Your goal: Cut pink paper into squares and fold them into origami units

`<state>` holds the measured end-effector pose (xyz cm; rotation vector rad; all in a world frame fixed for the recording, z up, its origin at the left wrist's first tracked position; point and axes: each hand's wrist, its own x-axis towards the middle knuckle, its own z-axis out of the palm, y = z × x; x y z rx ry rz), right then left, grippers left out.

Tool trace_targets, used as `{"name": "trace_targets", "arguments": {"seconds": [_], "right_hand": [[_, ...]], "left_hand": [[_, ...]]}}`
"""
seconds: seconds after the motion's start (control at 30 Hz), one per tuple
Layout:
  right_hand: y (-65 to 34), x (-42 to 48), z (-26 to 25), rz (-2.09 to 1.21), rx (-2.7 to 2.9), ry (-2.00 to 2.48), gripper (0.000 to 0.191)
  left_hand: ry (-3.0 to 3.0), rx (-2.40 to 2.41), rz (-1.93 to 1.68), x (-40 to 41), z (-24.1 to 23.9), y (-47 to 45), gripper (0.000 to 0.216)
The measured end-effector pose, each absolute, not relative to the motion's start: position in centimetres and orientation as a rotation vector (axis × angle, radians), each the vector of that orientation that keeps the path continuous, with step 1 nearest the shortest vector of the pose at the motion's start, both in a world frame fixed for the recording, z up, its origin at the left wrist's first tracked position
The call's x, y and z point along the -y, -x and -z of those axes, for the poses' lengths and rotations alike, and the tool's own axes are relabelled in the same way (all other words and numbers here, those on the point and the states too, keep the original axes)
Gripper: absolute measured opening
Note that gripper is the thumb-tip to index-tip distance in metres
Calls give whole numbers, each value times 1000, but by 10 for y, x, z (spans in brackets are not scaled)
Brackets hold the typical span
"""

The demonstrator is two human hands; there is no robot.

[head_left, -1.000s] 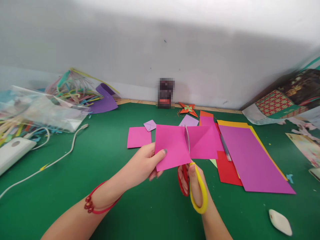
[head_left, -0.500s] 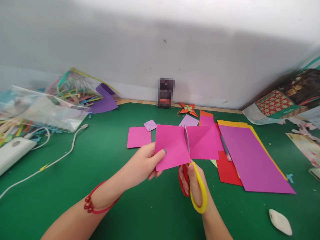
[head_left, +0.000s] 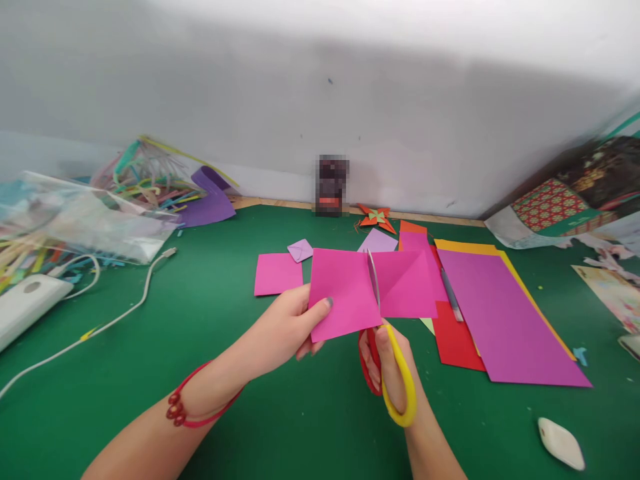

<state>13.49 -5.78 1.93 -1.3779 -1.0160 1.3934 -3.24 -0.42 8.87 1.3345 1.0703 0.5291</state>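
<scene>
My left hand (head_left: 287, 328) pinches the left edge of a magenta sheet of paper (head_left: 345, 293), holding it up above the green table (head_left: 150, 373). My right hand (head_left: 387, 370) grips scissors with a yellow and a red handle (head_left: 400, 380). The blades (head_left: 373, 277) stand upright in the middle of the sheet, along a cut that runs to its far edge. The sheet's right part (head_left: 407, 283) hangs beside the blades.
A pink square (head_left: 277, 273) and a small lilac folded piece (head_left: 300, 250) lie behind the sheet. Purple (head_left: 505, 327), red (head_left: 453, 340) and orange sheets lie at right, with a pen (head_left: 451, 297). White cable (head_left: 100, 327), white device (head_left: 25, 303), paper strips at left. White eraser (head_left: 560, 443) near right.
The scissors' blades have edged slightly farther up through the magenta sheet. Both hands stay almost where they were.
</scene>
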Motion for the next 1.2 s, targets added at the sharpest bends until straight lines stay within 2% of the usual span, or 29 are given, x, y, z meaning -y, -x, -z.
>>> {"name": "trace_targets", "arguments": {"seconds": [1.2], "right_hand": [[-138, 56, -16, -1406, 1146, 1242, 52]], "left_hand": [[-1301, -1071, -615, -1, -92, 32, 33]]}}
